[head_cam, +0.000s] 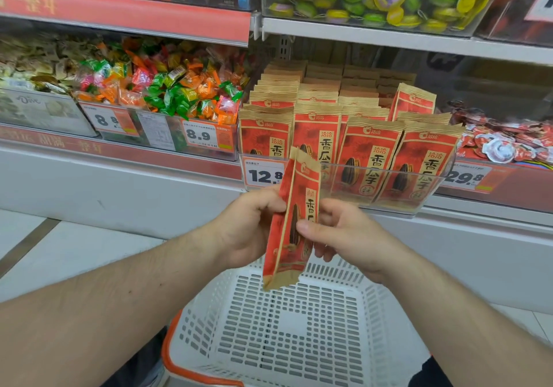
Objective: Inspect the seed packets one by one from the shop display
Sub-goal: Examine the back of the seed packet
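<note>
A red and tan seed packet [287, 243] stands upright and edge-on between my hands, above the basket. My left hand [248, 228] grips its left side, fingers curled behind it. My right hand [338, 234] pinches its right edge with the thumb on the front. Behind them, several rows of the same seed packets [371, 147] stand upright in a clear plastic display tray [386, 204] on the shelf. A price tag reading 12.8 [264, 174] hangs on the tray's front left.
A white perforated shopping basket [299, 323] with an orange rim sits below my hands, nothing in it. Bins of wrapped candies [167, 93] lie to the left, red snack packs [505, 144] to the right, an upper shelf [389, 36] overhead.
</note>
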